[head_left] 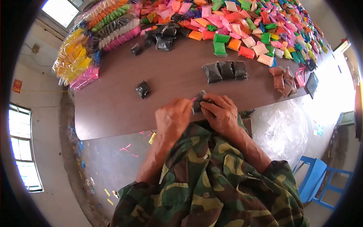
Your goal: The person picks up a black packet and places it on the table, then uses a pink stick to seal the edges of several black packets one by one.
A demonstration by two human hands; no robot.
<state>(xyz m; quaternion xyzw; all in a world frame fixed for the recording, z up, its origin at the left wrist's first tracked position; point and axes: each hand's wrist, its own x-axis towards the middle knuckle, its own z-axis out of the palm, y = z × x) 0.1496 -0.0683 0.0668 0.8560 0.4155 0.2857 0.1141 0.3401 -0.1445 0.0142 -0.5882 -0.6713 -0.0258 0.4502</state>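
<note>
At the table's near edge, my right hand [221, 113] is closed on a small bundle of black packets [196, 107], its fingers pressing on the bundle's right side. My left hand [173, 116] is curled shut at the bundle's left, slightly blurred. A thin pink strip [194, 99] shows at its fingertips, against the packets. Just beyond my hands, a row of black packets [225, 71] lies side by side. One loose black packet [143, 89] rests to the left of my hands.
Colourful packets [234, 26] are heaped along the table's [109, 109] far side. Bagged rows of packets [75, 56] stand at far left, black packets [163, 36] at the back. Brown packets [283, 81] sit at right. Clear plastic [280, 125] and a blue stool [314, 178] are right of me.
</note>
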